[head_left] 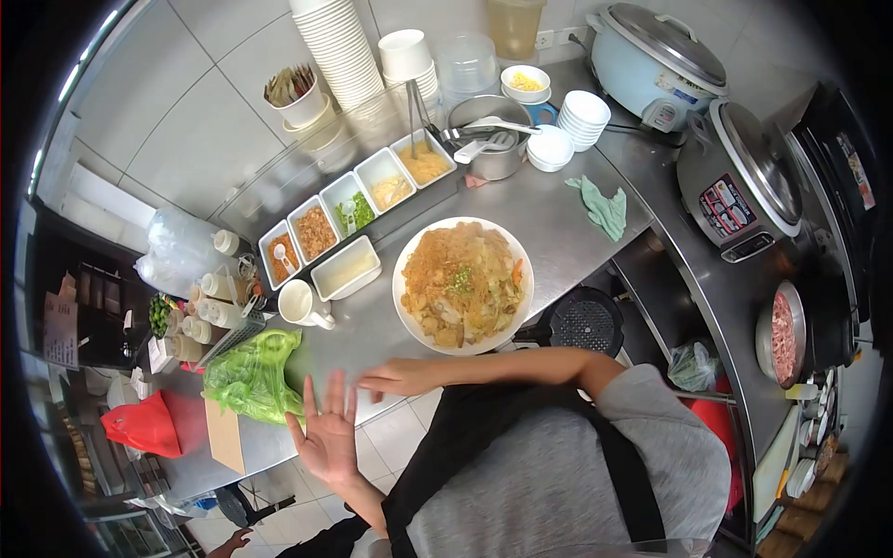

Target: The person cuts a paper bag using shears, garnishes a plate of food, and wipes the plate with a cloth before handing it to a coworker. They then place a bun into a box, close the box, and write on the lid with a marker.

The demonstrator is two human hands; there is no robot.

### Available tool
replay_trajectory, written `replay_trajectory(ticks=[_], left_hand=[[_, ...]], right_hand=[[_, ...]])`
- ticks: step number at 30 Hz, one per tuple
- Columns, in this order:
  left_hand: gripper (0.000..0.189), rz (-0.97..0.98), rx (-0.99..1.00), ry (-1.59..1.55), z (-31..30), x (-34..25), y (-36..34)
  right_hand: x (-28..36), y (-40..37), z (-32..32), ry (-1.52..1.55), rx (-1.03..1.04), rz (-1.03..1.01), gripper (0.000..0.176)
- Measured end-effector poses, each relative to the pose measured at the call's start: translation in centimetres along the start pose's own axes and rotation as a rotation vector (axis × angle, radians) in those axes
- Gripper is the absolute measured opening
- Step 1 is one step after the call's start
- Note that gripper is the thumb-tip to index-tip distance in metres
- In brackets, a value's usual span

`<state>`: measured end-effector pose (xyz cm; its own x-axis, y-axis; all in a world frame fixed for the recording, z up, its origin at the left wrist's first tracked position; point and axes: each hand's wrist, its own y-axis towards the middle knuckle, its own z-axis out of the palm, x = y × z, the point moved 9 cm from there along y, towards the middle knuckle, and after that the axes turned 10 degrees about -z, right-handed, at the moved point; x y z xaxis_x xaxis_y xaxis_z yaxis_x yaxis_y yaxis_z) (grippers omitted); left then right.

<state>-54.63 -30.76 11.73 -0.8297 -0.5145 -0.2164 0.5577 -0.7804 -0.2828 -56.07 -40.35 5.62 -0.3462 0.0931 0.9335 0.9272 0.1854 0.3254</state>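
Observation:
My left hand (331,432) is raised palm-up with its fingers spread, holding nothing, just right of a bright green plastic bag (253,377). My right hand (402,377) reaches across in front of my body, its loosely stretched fingers close to the left fingertips. Nothing shows in it. Beyond it on the steel counter (372,316) sits a big white plate (402,312) heaped with noodles, cabbage and chopped green onion (462,277). A white mug (303,305) stands left of the plate, beside a white rectangular tub (347,270).
A row of topping containers (350,206) lines the counter's back. Behind are stacked paper bowls (339,51) and a metal pot (498,160) with utensils. A green cloth (600,206) and two rice cookers (735,186) are right. Another person's hand (233,542) shows lower left.

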Motion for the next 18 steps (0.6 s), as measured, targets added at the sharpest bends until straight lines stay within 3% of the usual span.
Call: replay_trajectory(ticks=[2,3,5,6,7,8,9,11,13,15,17,18], left_hand=[[0.055,0.204,0.054,0.146,-1.7,-2.0,0.5],[0.055,0.311,0.079,0.214,-2.4,-3.0,0.7],[0.05,0.265,-0.051,0.233,-4.3,-2.2,2.4],[0.046,0.221,-0.113,0.219,-5.6,-1.4,3.6],[0.042,0.178,-0.172,0.204,-7.2,-0.7,4.8],[0.034,0.119,-0.151,0.24,-8.6,0.8,6.1],[0.028,0.076,-0.126,0.267,-10.2,2.4,7.9],[0.021,-0.315,0.421,0.183,-11.0,8.1,11.3],[0.028,-0.439,0.47,0.028,-12.2,11.6,13.5],[0.029,-0.113,-0.174,0.419,-8.8,12.2,12.5],[0.03,-0.086,-0.204,0.368,-8.0,12.9,12.3],[0.031,-0.076,-0.204,0.349,-7.5,12.7,12.6]], right_hand=[[1.8,-5.1,-2.8,-0.185,0.003,-0.11,0.035],[3.6,-7.8,-6.1,-0.237,-0.175,-0.169,0.031],[4.4,-14.4,-13.6,-0.325,-0.596,-0.076,0.025],[4.6,-18.3,-17.3,-0.229,-0.827,-0.256,0.027],[2.3,-22.8,-21.1,-0.274,-1.098,-0.083,0.03],[2.7,-25.5,-22.9,-0.396,-1.2,0.065,0.034],[0.2,-27.2,-24.8,-0.212,-1.247,0.06,0.039],[-4.3,-27.7,-26.9,-0.042,-1.195,0.186,0.046],[-6.1,-23.9,-27.4,0.222,-0.991,0.169,0.056],[-6.9,-19.6,-27.7,0.403,-0.782,0.107,0.066],[-7.9,-17.8,-27.8,0.446,-0.756,0.143,0.066],[-7.5,-18.4,-28.7,0.28,-0.767,0.184,0.063]])
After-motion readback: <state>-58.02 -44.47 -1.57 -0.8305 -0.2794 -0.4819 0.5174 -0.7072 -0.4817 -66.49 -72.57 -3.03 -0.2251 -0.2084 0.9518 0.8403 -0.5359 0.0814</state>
